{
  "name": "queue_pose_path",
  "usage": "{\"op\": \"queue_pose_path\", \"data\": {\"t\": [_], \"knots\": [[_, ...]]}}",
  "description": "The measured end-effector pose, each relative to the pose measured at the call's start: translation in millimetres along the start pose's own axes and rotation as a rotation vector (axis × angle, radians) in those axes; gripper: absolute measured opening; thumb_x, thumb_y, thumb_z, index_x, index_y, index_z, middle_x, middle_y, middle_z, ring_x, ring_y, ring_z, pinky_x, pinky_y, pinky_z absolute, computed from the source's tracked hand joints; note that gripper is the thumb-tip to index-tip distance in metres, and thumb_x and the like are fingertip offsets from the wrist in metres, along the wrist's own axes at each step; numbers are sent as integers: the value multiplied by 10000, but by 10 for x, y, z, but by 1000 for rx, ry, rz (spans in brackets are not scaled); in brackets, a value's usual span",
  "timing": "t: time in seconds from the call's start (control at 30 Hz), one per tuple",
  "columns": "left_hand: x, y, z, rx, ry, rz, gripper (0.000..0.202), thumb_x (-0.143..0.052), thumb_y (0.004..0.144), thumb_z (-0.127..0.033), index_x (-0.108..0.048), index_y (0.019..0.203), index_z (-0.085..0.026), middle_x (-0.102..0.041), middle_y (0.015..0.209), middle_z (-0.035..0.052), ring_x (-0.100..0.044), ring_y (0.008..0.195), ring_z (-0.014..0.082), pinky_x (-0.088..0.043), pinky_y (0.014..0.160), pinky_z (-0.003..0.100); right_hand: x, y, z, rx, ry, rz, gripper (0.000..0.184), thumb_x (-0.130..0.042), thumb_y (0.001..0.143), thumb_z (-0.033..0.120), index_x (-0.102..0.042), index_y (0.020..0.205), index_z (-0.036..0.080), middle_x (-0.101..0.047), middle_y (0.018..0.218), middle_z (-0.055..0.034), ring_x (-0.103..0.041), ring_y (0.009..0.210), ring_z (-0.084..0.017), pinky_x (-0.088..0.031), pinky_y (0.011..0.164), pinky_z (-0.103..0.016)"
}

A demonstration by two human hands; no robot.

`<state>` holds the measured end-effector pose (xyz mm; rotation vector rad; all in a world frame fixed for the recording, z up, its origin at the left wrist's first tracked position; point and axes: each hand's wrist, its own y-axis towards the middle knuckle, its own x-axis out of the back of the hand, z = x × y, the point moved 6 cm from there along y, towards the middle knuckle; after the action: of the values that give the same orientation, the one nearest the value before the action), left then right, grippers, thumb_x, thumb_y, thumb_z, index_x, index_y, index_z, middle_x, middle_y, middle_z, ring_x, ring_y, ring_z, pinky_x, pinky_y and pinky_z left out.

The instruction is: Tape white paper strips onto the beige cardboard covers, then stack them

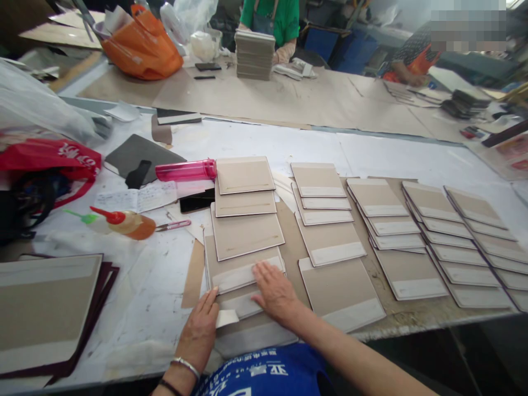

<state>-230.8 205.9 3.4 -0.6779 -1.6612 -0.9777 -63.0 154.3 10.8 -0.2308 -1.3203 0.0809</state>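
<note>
beige card boards (338, 291) lie in overlapping rows across a white-covered worktable (355, 148), fanned so that each lower edge shows. the person's right hand (274, 291) rests open and flat, fingers spread, on the white band of a board near the bottom of the column nearest the body. it presses there and grasps nothing. the left hand (198, 330) is open too, fingers extended, at the left edge of that column and just beside a small white paper strip (226, 318). it does not clearly pinch the strip.

in the column under the hands, the three upper boards show only a thin line near the lower edge and no white band. the lower boards there, and the boards in the columns to the right, show a white band along the edge. at the lower left, a pile of boards with dark maroon covers (49, 308) shows the same beige and white face.

an orange-nozzled squeeze bottle (127, 224) and a pink plastic tube (185, 170) lie to the left of the column. across the table, a co-worker in a green shirt (268, 16) stands behind a tall stack of boards (254, 55). another co-worker's hand (412, 80) is at the far right, among more stacked boards (464, 103).
</note>
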Motion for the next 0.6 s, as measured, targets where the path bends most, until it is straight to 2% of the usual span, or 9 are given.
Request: {"op": "queue_pose_path", "data": {"t": [0.07, 0.1, 0.23, 0.3, 0.37, 0.43, 0.5, 0.53, 0.6], "knots": [[-35, -23, 9, 1, -3, -1, 378, -271, 736, 45, -595, 689, -143, -637, 1064, 119, -600, 984, 223, -551, 810, 330, -164, -101, 157, 199, 66, 12, 696, -439, 860, 525, -301, 1362, 63, -288, 1422, -143, -196, 1333, -238, -212, 1112, -384], [-55, -35, 19, 7, -14, 1, 381, -272, 725, 52, -597, 690, -145, -637, 1067, 113, -599, 986, 221, -549, 815, 328, -231, -140, 150, 210, 73, 17, 699, -416, 867, 532, -286, 1370, 64, -257, 1434, -139, -174, 1341, -233, -198, 1119, -391], [-107, -32, 135, 154, -228, 92, 392, -270, 679, 62, -611, 713, -128, -610, 1124, 129, -562, 1056, 240, -506, 889, 381, -344, -227, -172, -53, 9, -23, 647, -448, 879, 427, -273, 1375, 52, -218, 1439, -152, -181, 1338, -259, -224, 1107, -431], [-110, -7, 239, 369, -522, 206, 340, -306, 650, 43, -600, 666, -129, -587, 1161, 139, -509, 1126, 254, -410, 989, 430, -305, -270, -330, -237, -22, -86, 629, -490, 856, 352, -318, 1343, -7, -242, 1416, -208, -206, 1323, -307, -246, 1091, -458], [-68, 11, 299, 631, -817, 289, 234, -381, 679, -41, -589, 651, -144, -599, 1130, 143, -486, 1136, 277, -314, 1036, 484, -219, -296, -366, -332, 12, -163, 549, -503, 828, 262, -406, 1291, -18, -290, 1390, -238, -240, 1305, -338, -268, 1070, -480], [27, 52, 269, 811, -985, 326, 171, -445, 756, -225, -596, 728, -150, -646, 976, 135, -562, 981, 281, -385, 949, 501, -99, -264, -245, -262, 188, -231, 449, -469, 824, 215, -487, 1235, 35, -381, 1350, -214, -314, 1276, -313, -300, 1054, -467], [106, 126, 142, 882, -1122, 386, 323, -437, 789, -419, -587, 778, -133, -653, 780, 108, -601, 704, 228, -501, 713, 407, 26, -182, -58, -157, 510, -248, 371, -434, 845, 249, -540, 1166, 97, -505, 1248, -168, -435, 1192, -256, -365, 1013, -421], [130, 167, 58, 903, -1207, 421, 384, -443, 779, -481, -580, 772, -122, -640, 715, 93, -580, 606, 194, -497, 610, 344, 72, -127, 32, -137, 698, -224, 352, -430, 853, 294, -554, 1130, 116, -555, 1181, -149, -494, 1125, -232, -409, 971, -393], [167, 250, -93, 931, -1351, 462, 448, -489, 739, -549, -571, 740, -109, -609, 640, 60, -532, 524, 139, -442, 518, 257, 121, -6, 198, -161, 1031, -136, 320, -461, 838, 382, -582, 1013, 142, -624, 1017, -109, -582, 940, -200, -488, 825, -334]]}}
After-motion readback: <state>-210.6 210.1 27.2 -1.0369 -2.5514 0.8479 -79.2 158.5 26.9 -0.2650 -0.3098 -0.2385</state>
